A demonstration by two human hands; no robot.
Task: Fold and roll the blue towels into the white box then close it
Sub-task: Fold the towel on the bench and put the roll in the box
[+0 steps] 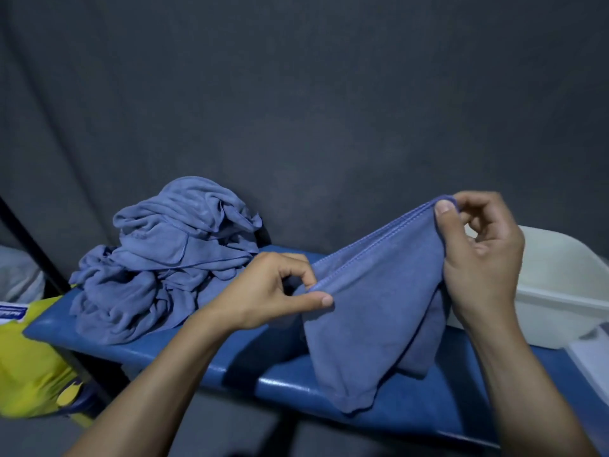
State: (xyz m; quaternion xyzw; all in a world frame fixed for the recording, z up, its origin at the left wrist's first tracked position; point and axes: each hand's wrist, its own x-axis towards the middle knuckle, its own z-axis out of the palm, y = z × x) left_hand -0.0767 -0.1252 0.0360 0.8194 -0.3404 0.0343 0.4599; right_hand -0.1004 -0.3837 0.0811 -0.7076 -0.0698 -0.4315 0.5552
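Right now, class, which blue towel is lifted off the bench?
The towel pinched by the left hand and right hand; the others lie crumpled in the pile.

Backdrop: dark grey cloth [296,94] hung behind the work area, falling in soft vertical creases, dim even light. Furniture: glossy blue padded bench [230,354] running across the lower frame, faint highlights along its front edge. Black pole [36,249] slanting at far left. Yellow bag [29,367] with a white label at lower left (print unreadable). Grey floor [214,433] beneath
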